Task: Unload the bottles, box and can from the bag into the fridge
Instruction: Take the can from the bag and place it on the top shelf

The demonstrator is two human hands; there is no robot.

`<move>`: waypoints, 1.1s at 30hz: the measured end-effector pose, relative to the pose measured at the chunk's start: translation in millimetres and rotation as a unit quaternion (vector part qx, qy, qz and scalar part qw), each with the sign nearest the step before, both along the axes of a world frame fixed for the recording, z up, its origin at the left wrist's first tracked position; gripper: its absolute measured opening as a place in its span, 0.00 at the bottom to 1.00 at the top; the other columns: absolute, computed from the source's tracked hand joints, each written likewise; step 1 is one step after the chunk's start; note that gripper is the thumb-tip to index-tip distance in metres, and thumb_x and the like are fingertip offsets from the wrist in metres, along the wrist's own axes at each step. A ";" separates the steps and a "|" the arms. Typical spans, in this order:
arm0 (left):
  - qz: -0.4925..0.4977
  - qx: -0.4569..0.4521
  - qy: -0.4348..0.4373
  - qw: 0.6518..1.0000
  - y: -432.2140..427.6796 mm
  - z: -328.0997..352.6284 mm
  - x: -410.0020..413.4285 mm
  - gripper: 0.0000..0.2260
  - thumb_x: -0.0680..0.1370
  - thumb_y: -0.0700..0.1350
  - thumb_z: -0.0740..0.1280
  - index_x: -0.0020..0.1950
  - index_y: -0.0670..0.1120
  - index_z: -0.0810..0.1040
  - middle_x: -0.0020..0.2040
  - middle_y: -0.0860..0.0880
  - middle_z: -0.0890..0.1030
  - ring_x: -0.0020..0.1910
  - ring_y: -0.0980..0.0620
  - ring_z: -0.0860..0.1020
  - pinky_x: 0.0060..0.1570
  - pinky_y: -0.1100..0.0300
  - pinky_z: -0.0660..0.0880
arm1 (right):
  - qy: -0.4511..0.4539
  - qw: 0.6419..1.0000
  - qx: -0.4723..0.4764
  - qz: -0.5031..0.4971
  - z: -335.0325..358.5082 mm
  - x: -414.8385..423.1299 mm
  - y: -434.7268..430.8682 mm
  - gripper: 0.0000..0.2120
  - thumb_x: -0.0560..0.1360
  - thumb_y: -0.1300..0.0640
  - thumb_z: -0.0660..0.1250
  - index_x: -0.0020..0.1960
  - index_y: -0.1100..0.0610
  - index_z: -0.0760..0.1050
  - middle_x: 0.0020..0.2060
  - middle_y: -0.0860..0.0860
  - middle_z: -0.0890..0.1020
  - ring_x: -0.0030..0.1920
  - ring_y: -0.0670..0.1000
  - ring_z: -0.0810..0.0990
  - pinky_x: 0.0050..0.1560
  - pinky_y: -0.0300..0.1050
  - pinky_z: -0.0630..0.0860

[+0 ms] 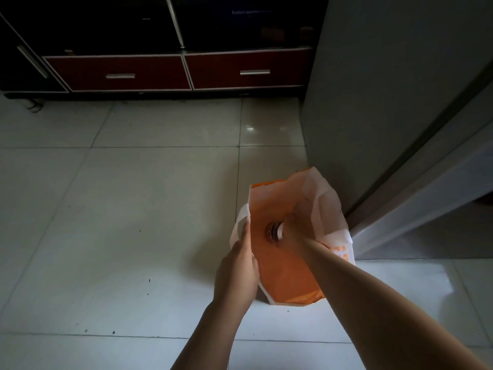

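Note:
An orange bag [282, 273] with white handles stands open on the tiled floor beside the grey fridge [373, 89]. My left hand [240, 268] grips the bag's left rim and holds it apart. My right hand [294, 231] reaches deep inside the bag and is closed around a bottle; only its ribbed cap and white neck [274, 232] show. The rest of the bottle and anything else inside the bag is hidden.
The fridge door [432, 166] stands ajar at the right, its lower edge close to the bag. A dark cabinet with two red drawers [176, 72] runs along the back. Pale floor tiles [120, 196] stretch to the left.

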State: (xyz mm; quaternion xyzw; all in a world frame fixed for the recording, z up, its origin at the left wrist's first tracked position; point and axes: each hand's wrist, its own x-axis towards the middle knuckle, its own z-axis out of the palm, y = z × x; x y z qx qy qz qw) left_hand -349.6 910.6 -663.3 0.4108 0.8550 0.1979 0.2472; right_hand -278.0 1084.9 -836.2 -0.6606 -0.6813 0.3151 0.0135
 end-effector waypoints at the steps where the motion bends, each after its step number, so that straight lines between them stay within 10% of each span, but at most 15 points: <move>1: 0.006 0.012 -0.005 1.000 0.2 -2.6 -1.9 0.29 0.79 0.41 0.54 0.74 0.57 0.43 0.50 0.43 0.79 0.41 0.47 0.76 0.40 0.57 0.72 | 0.022 0.999 -0.025 0.018 24.0 -1.3 -3.6 0.25 0.74 0.43 0.58 0.65 0.56 0.63 0.59 0.56 0.73 0.60 0.58 0.73 0.62 0.55 0.72; 5: 0.006 0.031 -0.029 0.999 1.8 6.0 0.3 0.28 0.79 0.40 0.55 0.75 0.56 0.47 0.50 0.43 0.80 0.37 0.52 0.71 0.38 0.61 0.68 | -0.020 0.997 0.011 0.071 75.4 -0.6 -15.6 0.22 0.79 0.46 0.50 0.67 0.58 0.63 0.62 0.59 0.73 0.61 0.60 0.73 0.66 0.55 0.67; 10: 0.044 0.020 -0.050 0.998 12.0 2.4 5.0 0.26 0.79 0.41 0.56 0.74 0.54 0.51 0.53 0.40 0.80 0.46 0.43 0.79 0.40 0.57 0.71 | 0.058 0.992 -0.091 0.065 130.1 12.2 -22.1 0.28 0.78 0.50 0.58 0.70 0.62 0.52 0.67 0.59 0.66 0.65 0.59 0.68 0.66 0.49 0.65; 18: 0.120 0.010 -0.132 0.984 15.2 48.4 1.9 0.24 0.78 0.35 0.57 0.73 0.43 0.56 0.63 0.39 0.76 0.58 0.40 0.76 0.52 0.52 0.73 | 0.174 0.984 -0.010 0.025 252.8 47.2 -43.2 0.31 0.64 0.51 0.74 0.60 0.60 0.65 0.55 0.57 0.76 0.51 0.57 0.78 0.51 0.54 0.78; 23: 0.108 0.073 -0.104 0.986 22.0 134.0 3.7 0.21 0.77 0.35 0.60 0.70 0.40 0.63 0.62 0.38 0.76 0.59 0.40 0.75 0.58 0.47 0.72 | 0.264 0.964 0.012 0.011 345.0 68.2 -61.4 0.27 0.66 0.54 0.73 0.60 0.58 0.65 0.52 0.54 0.78 0.46 0.52 0.78 0.37 0.38 0.72; 33: -0.044 0.224 0.041 0.973 25.4 398.1 64.4 0.18 0.77 0.43 0.61 0.68 0.47 0.68 0.67 0.46 0.73 0.64 0.48 0.72 0.61 0.59 0.66 | 0.392 0.920 -0.009 -0.030 571.2 169.4 -117.2 0.21 0.68 0.65 0.71 0.48 0.46 0.64 0.46 0.45 0.75 0.43 0.45 0.77 0.40 0.35 0.77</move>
